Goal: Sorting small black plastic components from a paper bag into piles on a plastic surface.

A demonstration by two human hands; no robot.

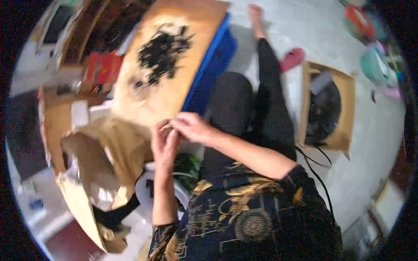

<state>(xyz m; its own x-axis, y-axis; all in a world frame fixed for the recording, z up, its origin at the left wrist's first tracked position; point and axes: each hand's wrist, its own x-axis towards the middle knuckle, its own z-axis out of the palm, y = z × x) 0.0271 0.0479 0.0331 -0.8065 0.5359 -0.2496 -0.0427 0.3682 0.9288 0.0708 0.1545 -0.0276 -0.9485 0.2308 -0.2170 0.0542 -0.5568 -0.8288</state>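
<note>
Slim black pieces (pixel 162 56) lie heaped on the tan counter (pixel 170 95), the heap's long axis slanting up rightward, single pieces pointing various ways. The left hand (pixel 164 145) and right hand (pixel 191 127) meet, fingers curled, near its close edge; blur obscures their fingertips, so I cannot tell what they grip.

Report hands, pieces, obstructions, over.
Left hand, right hand together near wooden table; grip unclear. Black pieces heaped on table. Brown bag beside left hand.
</note>
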